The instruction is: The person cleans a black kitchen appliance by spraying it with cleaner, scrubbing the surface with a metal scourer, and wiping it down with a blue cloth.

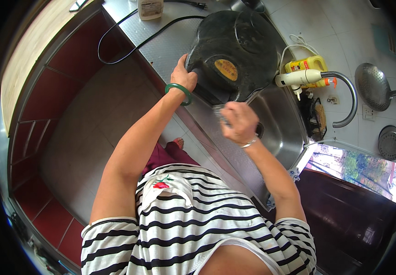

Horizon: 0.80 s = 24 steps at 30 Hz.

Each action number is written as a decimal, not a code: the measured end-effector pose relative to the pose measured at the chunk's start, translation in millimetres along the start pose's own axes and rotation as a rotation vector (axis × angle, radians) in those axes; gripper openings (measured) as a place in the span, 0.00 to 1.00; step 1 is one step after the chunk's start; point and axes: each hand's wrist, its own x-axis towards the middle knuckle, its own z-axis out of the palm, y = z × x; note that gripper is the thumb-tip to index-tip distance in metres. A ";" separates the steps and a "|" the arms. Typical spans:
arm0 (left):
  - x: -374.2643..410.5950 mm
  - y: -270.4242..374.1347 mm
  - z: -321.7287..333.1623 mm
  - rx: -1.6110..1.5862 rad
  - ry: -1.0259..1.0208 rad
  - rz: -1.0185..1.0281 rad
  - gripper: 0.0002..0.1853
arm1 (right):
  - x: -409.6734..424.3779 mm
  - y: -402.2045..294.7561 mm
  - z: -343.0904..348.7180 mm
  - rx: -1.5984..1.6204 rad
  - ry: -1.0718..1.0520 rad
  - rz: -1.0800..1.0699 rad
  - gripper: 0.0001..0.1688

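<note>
A large black round electric appliance (215, 37), probably an electric griddle, lies tilted across the steel counter and the sink edge. It has an oval yellow-orange label (226, 69) and a moulded ring. My left hand (184, 75), below a green bangle, grips the appliance's near left rim, with the fingers partly hidden. Just off its lower edge, my right hand (241, 122) is curled around a grey metal scouring pad (222, 115). Hand and pad are blurred by motion. Beneath my right hand is the stainless steel sink (287, 127).
A black power cord (170, 31) loops over the counter's front edge; a plug (200, 5) lies at the back. A white bottle (150, 10) stands nearby. The faucet (352, 92) arches beside a yellow bottle (315, 63). A skimmer (371, 86) hangs on the tiled wall.
</note>
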 end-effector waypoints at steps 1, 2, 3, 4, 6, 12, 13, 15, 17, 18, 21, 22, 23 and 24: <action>-0.5 2.2 0.5 -0.005 -0.015 -0.003 0.37 | 7.9 -10.3 8.3 -0.007 -0.028 -0.032 0.13; -2.9 3.9 1.4 -0.011 -0.030 -0.007 0.37 | 5.5 -5.1 12.1 -0.044 -0.055 -0.042 0.14; -6.9 4.7 0.2 -0.013 -0.040 -0.013 0.37 | 0.0 -0.2 17.3 -0.075 -0.082 -0.053 0.15; -11.2 6.6 -0.9 -0.033 -0.032 -0.029 0.38 | -5.9 3.5 14.7 -0.054 -0.076 -0.071 0.15; -19.0 -4.3 8.0 -0.069 -0.025 -0.006 0.40 | -23.3 11.7 -2.2 -0.042 -0.089 -0.075 0.15; -21.9 -37.9 8.7 -0.554 -0.189 0.010 0.53 | -29.9 30.0 -41.7 0.038 -0.004 0.467 0.12; -24.8 -46.6 11.3 -0.625 -0.209 -0.004 0.54 | -13.6 21.8 -40.4 0.143 0.044 0.523 0.12; -44.4 -63.5 11.5 -0.770 -0.241 -0.029 0.56 | 14.0 6.9 -27.5 0.258 0.081 0.479 0.13; -66.2 -37.7 10.1 -1.015 -0.367 -0.013 0.42 | 36.8 -9.1 -9.6 0.325 0.087 0.484 0.13; -70.6 -38.5 11.1 -1.051 -0.393 -0.096 0.38 | 50.9 -18.9 0.7 0.322 0.065 0.462 0.13; -71.0 -47.7 20.3 -1.148 -0.431 -0.107 0.32 | 76.6 -38.9 30.9 0.247 -0.049 0.345 0.14; -69.8 -50.7 21.2 -1.074 -0.384 -0.095 0.29 | 80.8 -41.3 41.2 0.154 -0.074 0.266 0.16; -66.4 -54.1 20.8 -0.996 -0.376 -0.080 0.25 | 87.8 -46.3 46.7 0.085 -0.123 0.242 0.15; -65.6 -53.7 21.8 -0.905 -0.327 -0.083 0.24 | 89.9 -46.6 51.0 0.059 -0.143 0.264 0.15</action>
